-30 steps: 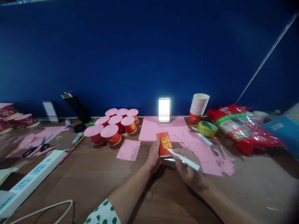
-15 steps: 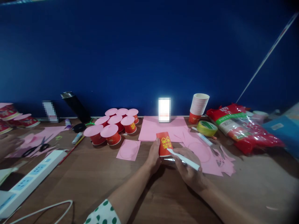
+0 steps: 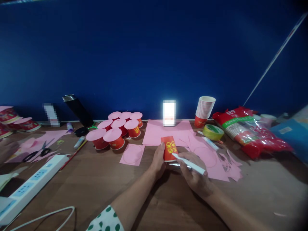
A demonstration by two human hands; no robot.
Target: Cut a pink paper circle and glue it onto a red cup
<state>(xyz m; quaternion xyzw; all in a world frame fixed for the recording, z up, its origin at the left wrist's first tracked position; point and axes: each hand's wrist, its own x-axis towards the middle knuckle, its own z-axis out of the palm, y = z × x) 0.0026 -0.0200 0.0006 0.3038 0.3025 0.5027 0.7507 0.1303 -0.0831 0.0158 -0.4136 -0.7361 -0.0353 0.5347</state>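
An upside-down red paper cup [image 3: 169, 148] with yellow print stands on the wooden table, and my left hand [image 3: 158, 161] wraps round its left side. My right hand [image 3: 195, 175] is closed on a white glue stick or pen [image 3: 190, 164], whose tip touches the cup near its rim. Just right of the hands lies pink paper [image 3: 209, 158] with a drawn circle, plus offcuts. A pink square with a circle outline [image 3: 132, 154] lies to the left.
Several red cups capped with pink discs [image 3: 115, 133] stand back left. A cup stack [image 3: 204, 111], tape roll [image 3: 213, 132] and red bag [image 3: 250, 132] sit back right. Scissors [image 3: 36, 153], a power strip [image 3: 31, 185] and another person's hand [image 3: 6, 150] are at left.
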